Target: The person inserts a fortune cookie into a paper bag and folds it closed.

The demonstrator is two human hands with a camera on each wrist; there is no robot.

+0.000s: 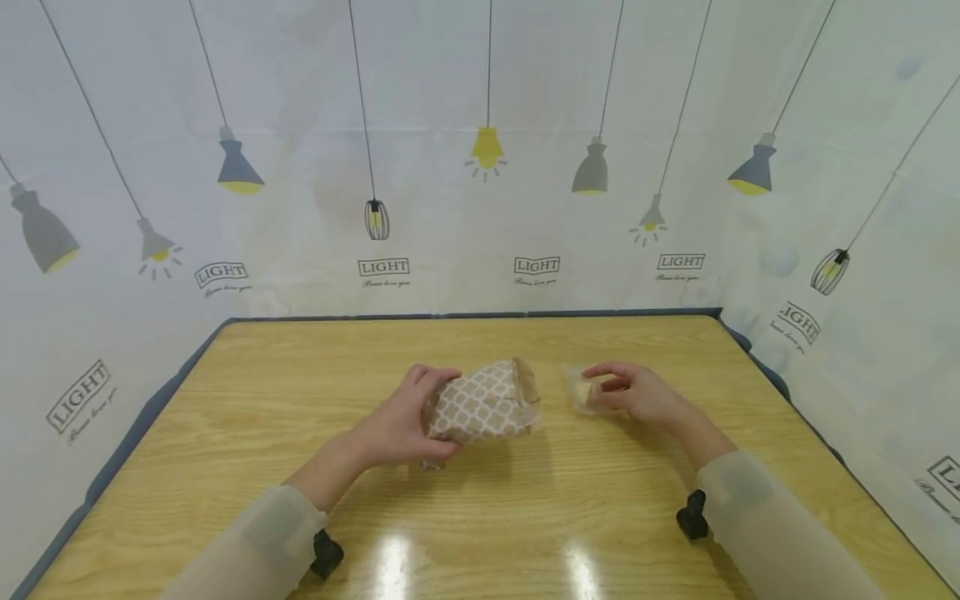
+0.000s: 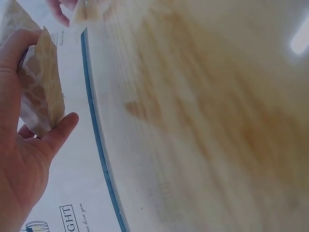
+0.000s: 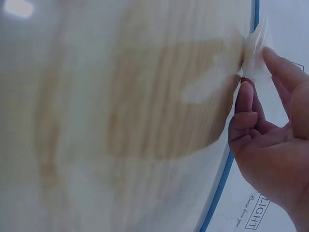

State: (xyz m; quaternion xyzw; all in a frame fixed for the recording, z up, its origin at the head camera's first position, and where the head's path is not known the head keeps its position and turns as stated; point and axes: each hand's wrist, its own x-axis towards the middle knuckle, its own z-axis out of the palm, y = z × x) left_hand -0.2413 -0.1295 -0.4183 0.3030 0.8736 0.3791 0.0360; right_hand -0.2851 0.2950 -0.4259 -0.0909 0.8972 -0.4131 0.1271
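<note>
A brown paper bag with a white lattice pattern (image 1: 476, 404) is gripped by my left hand (image 1: 401, 421), thumb below and fingers above. Its creased end points right, toward the other hand. In the left wrist view the same bag (image 2: 41, 84) stands between thumb and fingers. Just right of it, my right hand (image 1: 637, 396) pinches a small clear packet (image 1: 581, 392) with something pale yellow inside. The right wrist view shows the thin see-through wrapper (image 3: 256, 48) between thumb and fingertips; its contents cannot be made out there.
A wooden table (image 1: 315, 358) spreads under both hands, with a dark blue edging (image 1: 465, 316) at its back. Behind and beside it hangs a pale cloth (image 1: 435, 100) printed with lamps. Dark wrist mounts (image 1: 693, 515) sit at both sleeves.
</note>
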